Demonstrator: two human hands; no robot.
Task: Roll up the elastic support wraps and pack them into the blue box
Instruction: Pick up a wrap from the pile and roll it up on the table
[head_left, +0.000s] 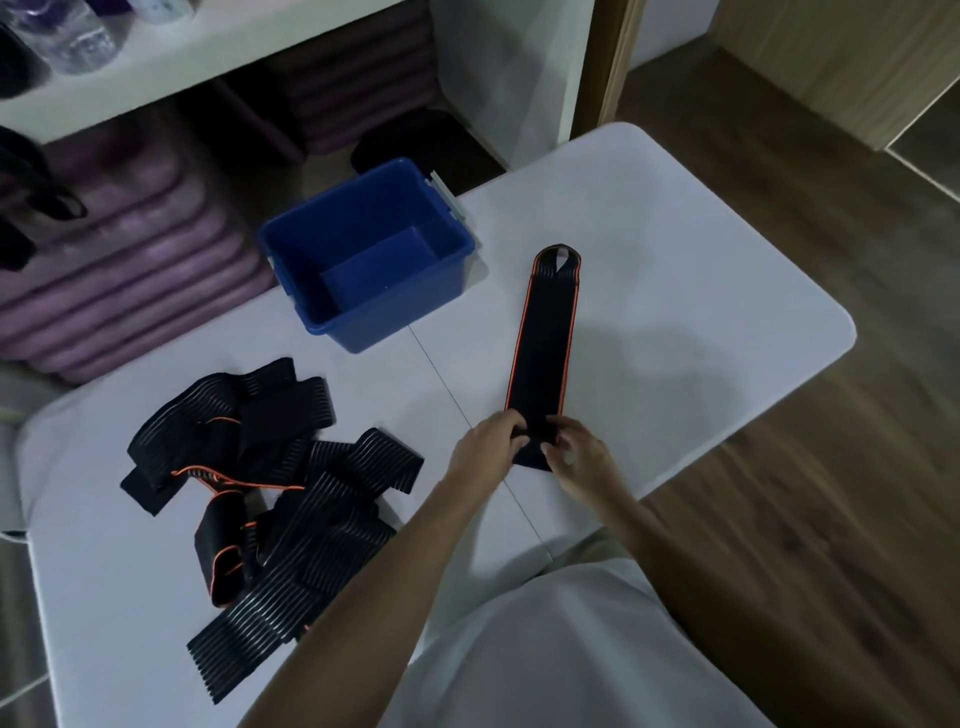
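Note:
A black elastic wrap with orange edges (548, 338) lies stretched out flat on the white table (675, 260), its looped end pointing away from me. My left hand (491, 441) and my right hand (579, 457) pinch its near end, which is folded over between the fingers. The blue box (363, 254) stands open to the upper left of the wrap, with nothing visible inside. A loose pile of several more black wraps (270, 488) lies at the left on the table.
Behind the table is a white shelf unit (260, 41) with stacked purple mats (130, 260) underneath. The table's right and near edges drop to a wooden floor (831, 467). My light shirt fills the lower middle.

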